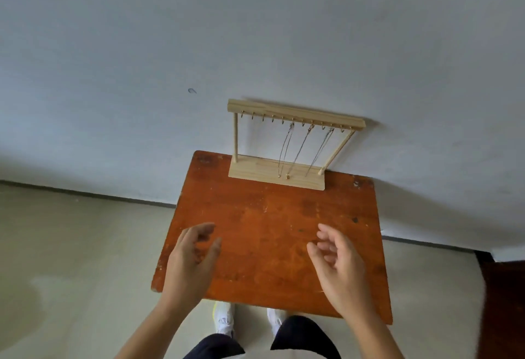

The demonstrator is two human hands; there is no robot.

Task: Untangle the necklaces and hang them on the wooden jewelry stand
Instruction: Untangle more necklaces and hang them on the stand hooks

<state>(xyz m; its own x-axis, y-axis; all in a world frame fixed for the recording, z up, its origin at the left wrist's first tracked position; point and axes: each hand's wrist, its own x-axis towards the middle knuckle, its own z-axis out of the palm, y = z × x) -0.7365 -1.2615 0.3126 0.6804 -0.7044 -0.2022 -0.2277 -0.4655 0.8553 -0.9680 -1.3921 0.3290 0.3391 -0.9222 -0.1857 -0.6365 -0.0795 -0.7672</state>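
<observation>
Orange-brown table [270, 233], scuffed with dark spots. On it, pale wood stand [277, 172]: brass hooks [284, 121], silvery chains [287, 148]. Grey-white wall [255, 32] behind.

Orange wooden table [284, 233], grey wall [255, 32]

Three thin necklaces [295, 148] hang straight from the upright wooden jewelry stand [277, 174].

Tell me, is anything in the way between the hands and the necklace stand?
No, nothing visible. Only the table top lies between the left hand, the right hand and the wooden stand. Three necklaces hang from its hooks, and both hands hold nothing.
</observation>
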